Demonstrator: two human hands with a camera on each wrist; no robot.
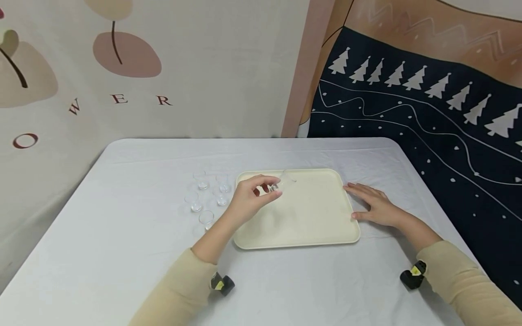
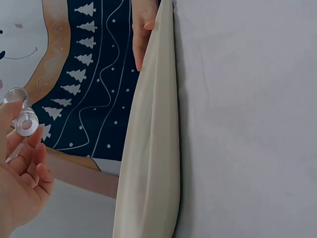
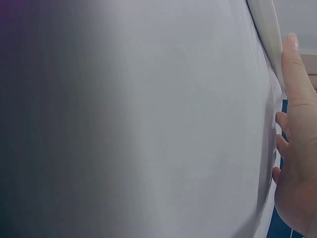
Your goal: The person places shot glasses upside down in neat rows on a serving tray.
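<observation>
My left hand [image 1: 253,199] pinches a small clear glass [image 2: 26,122] between thumb and fingers, over the left part of a cream tray [image 1: 310,217]. In the left wrist view the glass is tipped, its thick round base facing the camera. My right hand [image 1: 377,207] lies at the tray's right edge with the fingers spread and extended, thumb and fingertips right at the rim. In the right wrist view the thumb [image 3: 293,64] reaches along the pale tray edge. Left of the tray stand several similar clear glasses [image 1: 196,206], one partly hidden by my left forearm.
A white cloth [image 1: 122,235] covers the table. Behind it hangs a pale printed curtain [image 1: 228,68], with a dark blue tree-patterned cloth [image 1: 379,108] at the right. Each sleeve has a small black device [image 1: 413,277] at the wrist.
</observation>
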